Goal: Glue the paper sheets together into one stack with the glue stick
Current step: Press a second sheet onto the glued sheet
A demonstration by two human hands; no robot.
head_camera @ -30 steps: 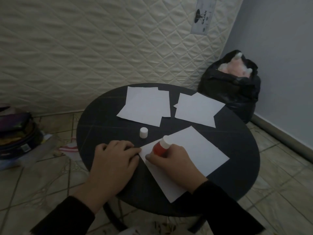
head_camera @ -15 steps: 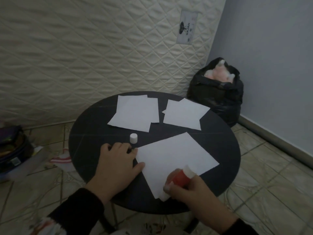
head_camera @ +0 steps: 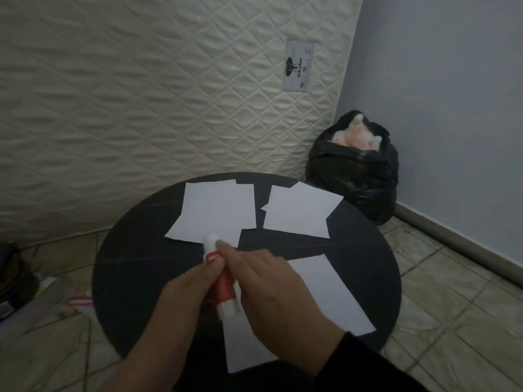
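Nearest: big sheet [head_camera: 334, 301] lies flat on the round table [head_camera: 135, 278], its near corner over the table edge. Nothing pins it; neither hand touches it.

Above it, both hands are on the glue stick [head_camera: 223, 290], which is held in the air, tilted. Right hand [head_camera: 271, 290] is wrapped around the red barrel. Left hand [head_camera: 184, 295] has finger and thumb pinched near the upper end, at the white cap [head_camera: 210, 241]. Cap looks to be on or going on, can't tell if it's seated.

Risks:
- If the sheet is glued, capping delay lets the glue skin over, giving a weak bond.
- Unpinned sheet overhanging the edge: a sleeve brush could slide it off, glue side picking up dirt.
- Can't see any glue line on the paper, so coverage is unknown. Bare corners would peel.

Further back: left pile [head_camera: 218, 213] and right pile [head_camera: 300, 210], two loose overlapped sheets each, just apart. Skewed edges, so a grab may lift two or land crooked.

Far: quilted mattress [head_camera: 141, 94], black bag [head_camera: 353, 176]. Not relevant.
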